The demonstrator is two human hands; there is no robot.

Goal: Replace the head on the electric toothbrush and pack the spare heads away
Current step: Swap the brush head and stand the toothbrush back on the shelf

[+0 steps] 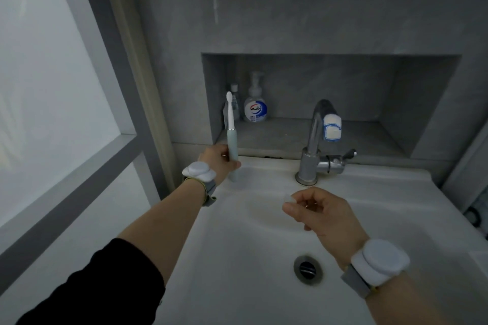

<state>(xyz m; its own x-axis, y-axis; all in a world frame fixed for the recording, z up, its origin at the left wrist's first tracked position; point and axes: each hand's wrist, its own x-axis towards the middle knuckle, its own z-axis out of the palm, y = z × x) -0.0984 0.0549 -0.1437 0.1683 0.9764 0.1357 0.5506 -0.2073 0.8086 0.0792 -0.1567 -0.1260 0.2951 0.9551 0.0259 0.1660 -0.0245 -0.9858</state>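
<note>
My left hand [220, 159] grips the pale green handle of an electric toothbrush [232, 145] and holds it upright over the sink's back left corner. A white brush head [229, 108] sits on top of the handle. My right hand [319, 212] hovers over the basin with fingers loosely curled; a small pale clear thing [287, 196] shows at its fingertips, too faint to identify. No spare heads or box are in view.
A white sink [396, 192] with a drain [307, 269] lies below my hands. The chrome tap [317, 140] carries a white filter. The wall niche [330, 129] holds a soap pump bottle [254, 108] and a small bottle. A frosted window is at left.
</note>
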